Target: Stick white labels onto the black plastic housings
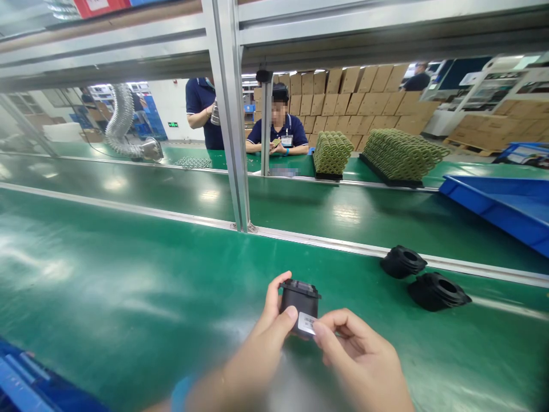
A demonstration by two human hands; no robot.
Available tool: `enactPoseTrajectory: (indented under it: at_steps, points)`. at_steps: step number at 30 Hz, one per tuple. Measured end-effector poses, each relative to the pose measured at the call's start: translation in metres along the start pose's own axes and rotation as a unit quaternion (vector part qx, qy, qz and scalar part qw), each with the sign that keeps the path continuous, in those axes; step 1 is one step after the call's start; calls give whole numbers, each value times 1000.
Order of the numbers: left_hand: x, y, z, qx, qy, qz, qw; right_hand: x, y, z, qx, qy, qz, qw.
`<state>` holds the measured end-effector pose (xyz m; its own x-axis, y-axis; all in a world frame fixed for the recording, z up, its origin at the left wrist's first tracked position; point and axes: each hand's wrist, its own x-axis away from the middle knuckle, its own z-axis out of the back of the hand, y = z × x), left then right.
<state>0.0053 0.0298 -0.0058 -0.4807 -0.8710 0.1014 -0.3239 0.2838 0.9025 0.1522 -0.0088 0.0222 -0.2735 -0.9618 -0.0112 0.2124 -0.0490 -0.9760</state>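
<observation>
Head view: the left hand [261, 349] and right hand [355, 357] hold a black plastic housing [300, 301] above the green conveyor belt [128, 269]. Left fingers grip its side, thumb beside a white label [307, 324]; right thumb and forefinger pinch narrowly at the label's edge. Labelling seems in hand; the next move calls for pressing it flat. Two black housings [422, 280] lie further along.

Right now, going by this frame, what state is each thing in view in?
left hand: holding the black moulded part
black moulded part: upright in the left hand
white label: against the part's side
right hand: fingertips at the label
two black moulded parts on the belt: lying with openings up
green stacks: piled on black bases, further along
</observation>
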Motion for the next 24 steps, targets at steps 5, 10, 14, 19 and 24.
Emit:
enactPoseTrajectory:
  at_steps: [5,10,14,19,24]
  points:
    - [1,1,-1,4,-4,-4,1000,1,-2,-1,0,5,2,1000]
    - [1,3,-2,1,-3,-3,1000,1,-4,-1,-6,3,-5,1000]
    - [0,2,-2,7,-5,-5,1000,1,-4,-2,-8,1,-4,1000]
    - [0,2,-2,6,-5,-5,1000,1,-3,-2,-19,-2,-2,1000]
    - [2,7,-4,-35,-2,-2,999,1,-2,-2,-29,-7,-2,1000]
